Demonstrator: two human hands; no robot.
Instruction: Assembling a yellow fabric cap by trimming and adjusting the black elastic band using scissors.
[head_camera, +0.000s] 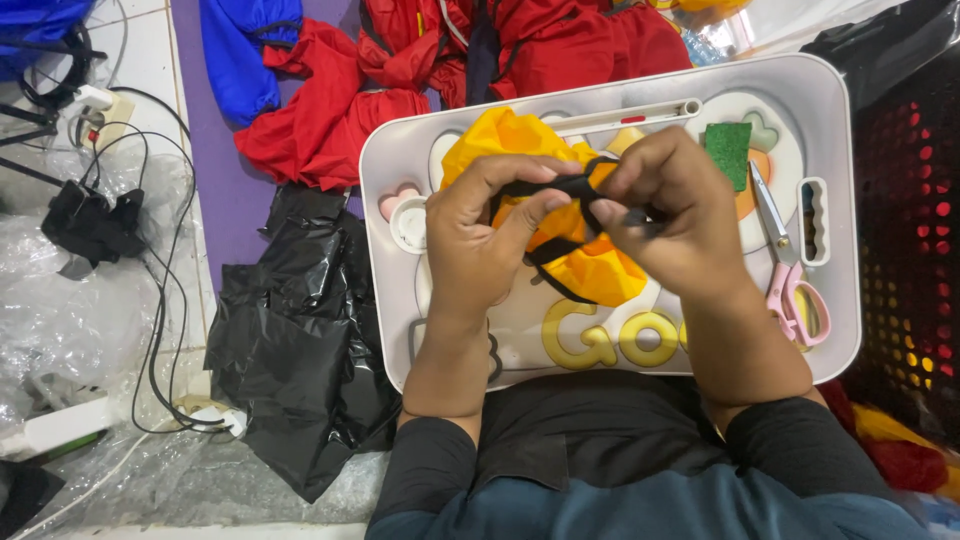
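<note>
Landmark: white lap tray (840, 110), resting across the person's lap.

1. Far left of the tray: black cables and a black adapter (90, 225) on clear plastic sheeting.
2. Just left of the tray, touching its edge: crumpled black plastic bag (295, 350).
3. Above the tray's upper left corner: red cloth heap (330, 120), with blue cloth (245, 60) beside it.
4. Over the tray's middle: left hand (480, 235), thumb and forefinger closed on a black strap (570, 185).
5. Under both hands, lying on the tray: yellow cloth (600, 275), the strap looped across it.
6. Right of that: right hand (675, 215), fingers pinched shut on the same strap, close against the left.
7. Tray's right part: green sponge square (728, 150); pink-handled scissors (790, 285), lying untouched.
8. Right of the tray: black perforated crate (910, 230).

Progress, as judged: the strap looks partly worked round the yellow cloth, the ends not yet let go; whether a knot is formed cannot be told.
</note>
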